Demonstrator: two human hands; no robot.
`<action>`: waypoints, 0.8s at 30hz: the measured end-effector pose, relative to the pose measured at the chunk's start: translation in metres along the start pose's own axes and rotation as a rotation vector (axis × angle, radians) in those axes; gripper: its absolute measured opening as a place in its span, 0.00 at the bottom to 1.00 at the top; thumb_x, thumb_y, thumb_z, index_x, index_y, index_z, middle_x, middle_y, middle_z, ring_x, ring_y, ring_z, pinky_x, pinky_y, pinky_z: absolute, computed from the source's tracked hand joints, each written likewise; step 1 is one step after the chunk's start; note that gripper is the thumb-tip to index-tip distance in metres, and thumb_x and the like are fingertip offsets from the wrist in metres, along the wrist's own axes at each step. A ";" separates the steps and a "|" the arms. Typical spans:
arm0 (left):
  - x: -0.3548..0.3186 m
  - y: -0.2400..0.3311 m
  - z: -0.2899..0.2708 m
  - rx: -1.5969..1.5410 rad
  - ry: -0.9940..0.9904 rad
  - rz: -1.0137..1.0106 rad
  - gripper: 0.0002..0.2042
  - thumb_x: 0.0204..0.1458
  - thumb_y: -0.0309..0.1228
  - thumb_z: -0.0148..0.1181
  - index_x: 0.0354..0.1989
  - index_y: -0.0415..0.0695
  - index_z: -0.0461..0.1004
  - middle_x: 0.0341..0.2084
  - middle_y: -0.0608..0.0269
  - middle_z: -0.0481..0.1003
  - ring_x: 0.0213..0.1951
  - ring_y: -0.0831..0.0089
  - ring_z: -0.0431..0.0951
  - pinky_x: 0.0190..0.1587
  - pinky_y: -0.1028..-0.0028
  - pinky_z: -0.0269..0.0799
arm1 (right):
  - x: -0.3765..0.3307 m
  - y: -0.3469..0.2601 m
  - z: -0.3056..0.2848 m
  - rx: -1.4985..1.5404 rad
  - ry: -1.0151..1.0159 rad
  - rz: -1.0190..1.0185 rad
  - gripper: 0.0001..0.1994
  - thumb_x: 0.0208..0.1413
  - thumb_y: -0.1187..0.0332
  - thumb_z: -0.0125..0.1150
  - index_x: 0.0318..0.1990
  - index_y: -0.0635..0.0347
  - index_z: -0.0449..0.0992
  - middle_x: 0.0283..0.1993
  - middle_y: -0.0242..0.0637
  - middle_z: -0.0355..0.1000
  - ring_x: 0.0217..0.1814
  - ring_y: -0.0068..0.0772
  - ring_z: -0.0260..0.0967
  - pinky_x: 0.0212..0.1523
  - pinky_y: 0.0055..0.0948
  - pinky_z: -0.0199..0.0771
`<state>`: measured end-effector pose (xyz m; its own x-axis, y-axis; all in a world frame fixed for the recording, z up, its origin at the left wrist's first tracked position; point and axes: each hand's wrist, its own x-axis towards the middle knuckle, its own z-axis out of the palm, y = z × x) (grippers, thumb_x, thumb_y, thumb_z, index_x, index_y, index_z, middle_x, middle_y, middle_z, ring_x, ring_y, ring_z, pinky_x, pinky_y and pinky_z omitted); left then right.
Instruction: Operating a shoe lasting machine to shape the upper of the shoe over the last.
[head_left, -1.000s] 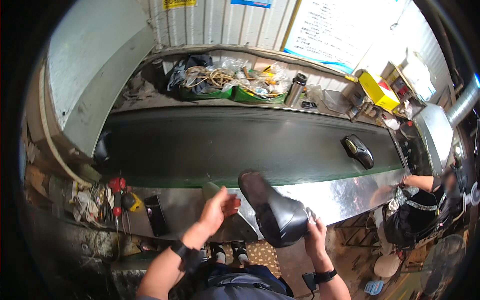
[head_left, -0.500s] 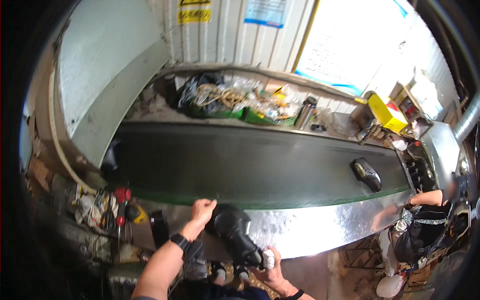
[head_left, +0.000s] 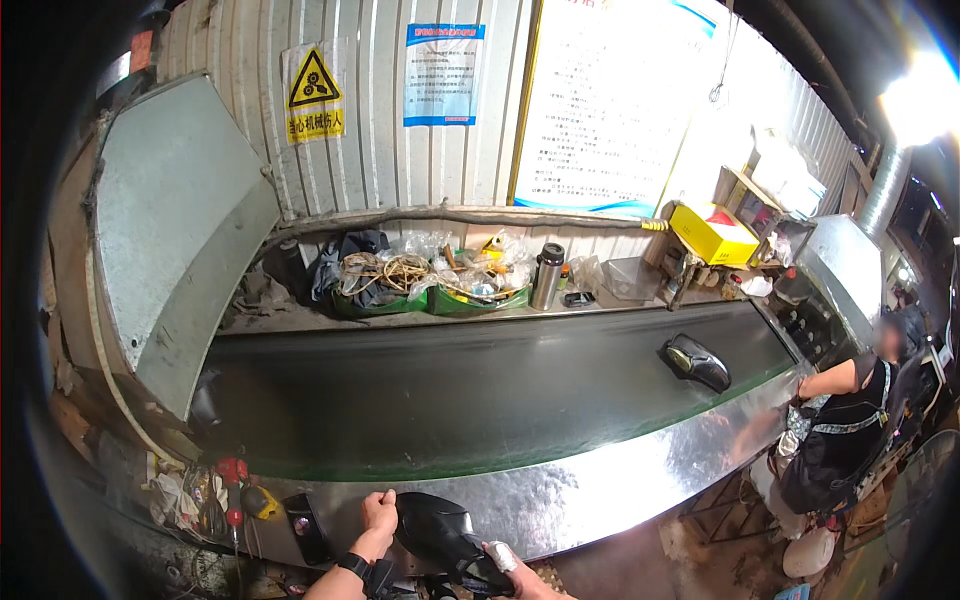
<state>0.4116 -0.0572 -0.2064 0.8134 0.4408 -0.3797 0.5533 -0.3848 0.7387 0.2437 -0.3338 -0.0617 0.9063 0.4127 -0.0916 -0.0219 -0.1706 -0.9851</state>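
A black shoe [head_left: 436,528] is held over the near edge of the metal ledge, tilted. My right hand [head_left: 512,572] grips its lower right end, and white wrapping covers the thumb; the lower part of that hand is cut off by the picture's edge. Beside the shoe's upper left side is my left hand [head_left: 379,514], its fingers curled closed; whatever they pinch, if anything, is too small to make out. Farther right, a second black shoe [head_left: 700,364] with a pale patch lies on the dark conveyor belt [head_left: 450,385].
Shiny metal ledge [head_left: 600,490] borders the belt's near side. A dark flat rectangular object [head_left: 307,528] and red and yellow tools [head_left: 233,472] lie at left. Behind the belt stand green bins [head_left: 470,302] and a steel flask [head_left: 547,277]. At right is another person [head_left: 845,420].
My view has tilted up, showing more wall, and the hands and shoe sit lower in the picture. My right hand stays on the shoe, and my left hand remains closed beside it.
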 end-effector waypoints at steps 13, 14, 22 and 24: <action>-0.029 0.036 0.021 0.376 0.014 -0.009 0.37 0.38 0.49 0.70 0.55 0.35 0.71 0.47 0.39 0.77 0.54 0.46 0.76 0.58 0.55 0.71 | 0.009 0.066 -0.011 0.153 -0.178 0.007 0.53 0.52 0.73 0.71 0.76 0.61 0.35 0.78 0.46 0.40 0.81 0.40 0.34 0.78 0.37 0.35; -0.023 0.033 0.022 0.358 0.047 0.007 0.37 0.38 0.49 0.70 0.53 0.35 0.72 0.48 0.39 0.77 0.53 0.45 0.76 0.58 0.56 0.71 | 0.023 0.080 -0.004 -0.092 -0.178 -0.064 0.52 0.51 0.71 0.73 0.76 0.60 0.38 0.78 0.45 0.42 0.80 0.40 0.37 0.77 0.38 0.37; -0.030 0.016 0.001 -0.010 0.130 -0.078 0.19 0.36 0.39 0.68 0.31 0.34 0.80 0.30 0.47 0.82 0.37 0.55 0.83 0.44 0.61 0.77 | 0.007 0.108 -0.007 0.098 -0.042 -0.041 0.42 0.57 0.59 0.69 0.72 0.65 0.52 0.70 0.47 0.59 0.73 0.41 0.54 0.73 0.39 0.50; -0.043 0.014 -0.016 -0.154 0.111 -0.125 0.17 0.36 0.38 0.69 0.29 0.35 0.79 0.26 0.54 0.81 0.32 0.65 0.81 0.39 0.65 0.76 | 0.018 0.101 -0.011 0.179 -0.054 0.029 0.42 0.58 0.59 0.68 0.73 0.66 0.51 0.69 0.48 0.62 0.71 0.40 0.58 0.72 0.39 0.51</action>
<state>0.3815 -0.0691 -0.1707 0.7111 0.5667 -0.4161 0.6075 -0.1974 0.7694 0.2625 -0.3533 -0.1616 0.8804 0.4580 -0.1229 -0.1266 -0.0226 -0.9917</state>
